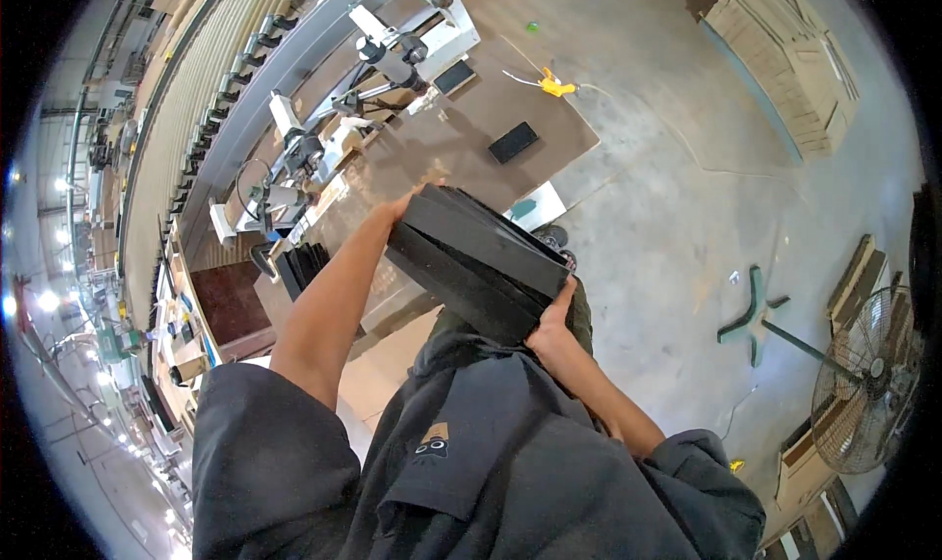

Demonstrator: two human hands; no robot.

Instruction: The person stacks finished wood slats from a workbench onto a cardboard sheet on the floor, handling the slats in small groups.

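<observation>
A thick stack of black rectangular panels (481, 251) is held in front of my body, its layers slightly fanned and out of line. My left hand (400, 207) grips the far left end, with most of its fingers hidden behind the stack. At the near right end, my right hand (555, 327) clasps the panels, thumb along the edge. Beyond the stack, a single black rectangular piece (513, 142) lies on the brown worktable (446, 153). More upright black panels (302, 268) stand by my left forearm.
Machine heads on white mounts (388, 60) line the table's far left side. A yellow air gun (555, 83) with a hose rests near the table's right corner. To the right stand a pedestal fan (868, 374) with a green base and a large stack of cardboard (780, 65).
</observation>
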